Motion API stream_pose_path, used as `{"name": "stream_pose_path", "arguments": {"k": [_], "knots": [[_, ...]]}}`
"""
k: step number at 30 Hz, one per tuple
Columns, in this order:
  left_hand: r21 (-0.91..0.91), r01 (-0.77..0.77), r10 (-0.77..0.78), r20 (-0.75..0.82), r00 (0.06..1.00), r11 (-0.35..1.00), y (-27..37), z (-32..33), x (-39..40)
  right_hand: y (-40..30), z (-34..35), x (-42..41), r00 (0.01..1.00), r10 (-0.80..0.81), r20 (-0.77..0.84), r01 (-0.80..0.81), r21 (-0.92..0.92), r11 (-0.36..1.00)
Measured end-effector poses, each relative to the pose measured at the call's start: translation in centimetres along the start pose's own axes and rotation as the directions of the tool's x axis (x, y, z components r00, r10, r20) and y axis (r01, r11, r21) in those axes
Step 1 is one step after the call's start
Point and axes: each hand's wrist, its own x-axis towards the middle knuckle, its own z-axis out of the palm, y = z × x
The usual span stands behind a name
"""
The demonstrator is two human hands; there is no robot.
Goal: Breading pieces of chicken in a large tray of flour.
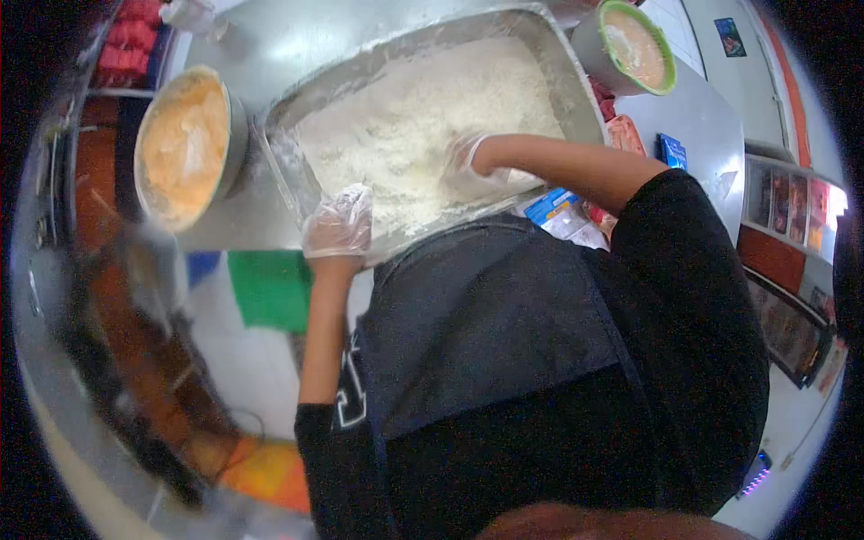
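A large rectangular metal tray (273,152) lies before me, spread with a white, flour-like powder (432,108). My left hand (339,223), in a clear plastic glove dusted white, is at the tray's near left edge with its fingers bent; whether it grips the rim is not plain. My right hand (472,162), gloved the same way, is pressed into the powder right of the middle, its fingers partly hidden. Left of the tray stands a tub (233,152) of orange mixture (182,148) with a white patch. Another tub with a green rim (668,50) holds a pale orange mixture at the far right.
The metal table (270,233) carries a blue packet (673,151) and red packages (624,131) right of the tray. A blue and white plastic bag (557,209) lies by its near right edge, close to my right forearm. A clear container (189,13) stands at the back left.
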Motion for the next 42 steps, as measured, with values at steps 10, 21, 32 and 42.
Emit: {"name": "stream_pose_path", "arguments": {"k": [10, 21, 32, 42], "knots": [[-0.562, 0.253, 0.015, 0.392, 0.92, -0.787, 5.8, 3.0, 7.3, -8.1, -7.0, 1.0, 0.745, 0.628, -0.227, 0.323, 0.946, -0.041], [-0.545, 0.288, 0.088, 0.363, 0.928, -0.787, 11.5, 0.2, 10.5, -11.0, -9.1, -5.9, 0.605, 0.786, -0.128, 0.494, 0.834, -0.245], [-0.643, 0.605, 0.172, 0.606, 0.777, -0.47, 15.0, -4.1, 13.8, 0.4, -4.2, -14.5, 0.389, 0.767, -0.511, 0.096, 0.85, 0.518], [-0.707, 0.561, 0.2, 0.532, 0.823, -0.43, 26.1, 4.0, 33.2, 18.8, 1.2, -38.3, -0.16, 0.968, -0.194, -0.296, 0.945, 0.141]]}}
